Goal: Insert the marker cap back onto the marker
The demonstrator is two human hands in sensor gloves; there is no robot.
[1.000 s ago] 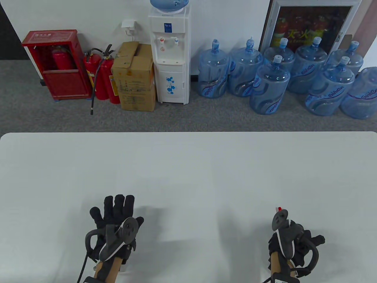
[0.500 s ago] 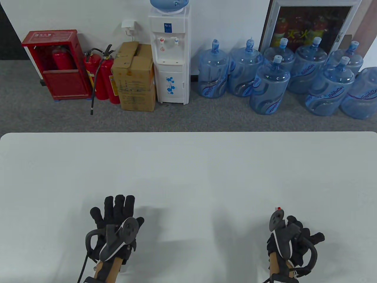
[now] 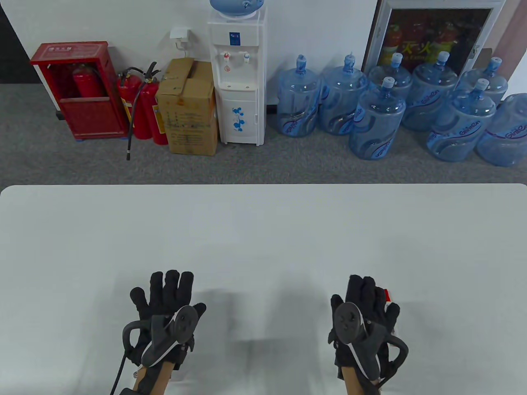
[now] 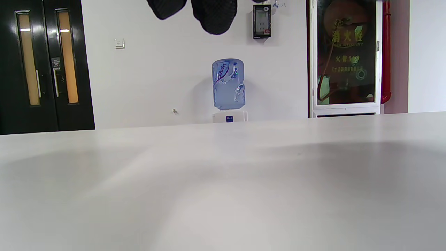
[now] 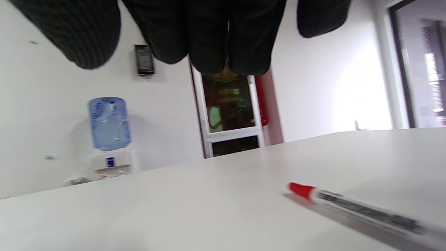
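Observation:
A marker (image 5: 362, 211) with a grey printed barrel and a red end lies flat on the white table (image 3: 263, 230) in the right wrist view. In the table view only its red end (image 3: 387, 293) shows, beside the fingers of my right hand (image 3: 364, 298). I cannot tell if the red end is the cap. My right hand is palm down with fingers stretched out over the marker, gripping nothing; its fingertips (image 5: 209, 38) hang above the table. My left hand (image 3: 166, 294) lies flat and open on the table, empty; its fingertips (image 4: 214, 17) show at the top of the left wrist view.
The table's far edge (image 3: 263, 185) runs across the middle of the table view. Beyond it on the floor stand a water dispenser (image 3: 239, 74), several blue water jugs (image 3: 376, 119), a cardboard box (image 3: 187, 107) and fire extinguishers (image 3: 142, 107).
My right hand has rolled from on its side to palm down, shifted left and stretched its fingers forward. The red marker end stays about where it was. My left hand moved slightly right.

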